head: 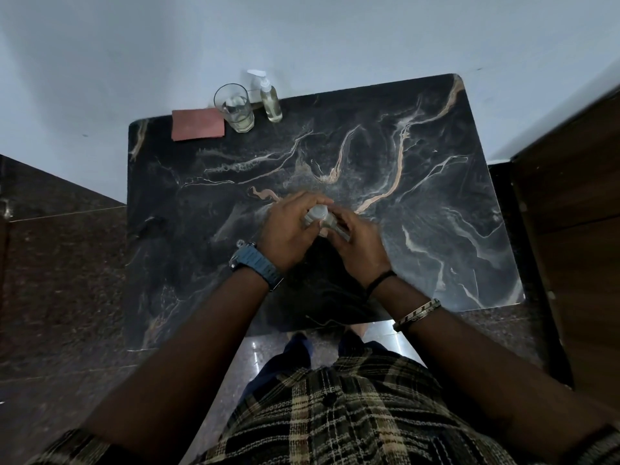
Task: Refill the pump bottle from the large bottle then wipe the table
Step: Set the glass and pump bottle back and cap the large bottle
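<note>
While both hands close on it, left hand (288, 226) at the cap and right hand (355, 243) round the body, the bottle (318, 218) sits mid-table (436, 196); probably light, smooth plastic, slippery if wet.

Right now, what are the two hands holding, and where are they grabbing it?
Both hold one small clear bottle over the table. The left hand wraps its cap end, the right hand grips its body. Blur hides finer detail.

Pale wall (335, 35), dk speckled floor (60, 280).
</note>
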